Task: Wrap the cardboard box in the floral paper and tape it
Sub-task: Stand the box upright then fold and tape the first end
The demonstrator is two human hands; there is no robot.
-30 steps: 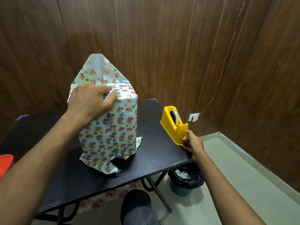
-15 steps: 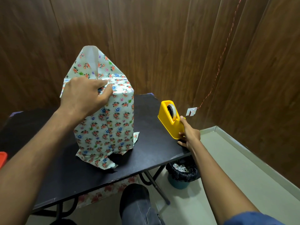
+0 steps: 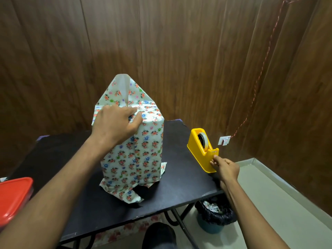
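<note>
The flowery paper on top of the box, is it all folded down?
Not yet. One pointed flap of the floral paper stands up above the left hand, which grips the folded part.

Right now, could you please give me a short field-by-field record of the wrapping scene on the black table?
parcel: upright box covered in white floral wrapping paper, top flap standing unfolded, loose paper at base
surface: black folding table
left hand: holds the folded paper at the parcel's top edge
right hand: fingertips at the cutter end of the yellow plastic tape dispenser
tape on seam: none visible
nearby: red plastic lid at table's left; bin with black liner on floor
</note>
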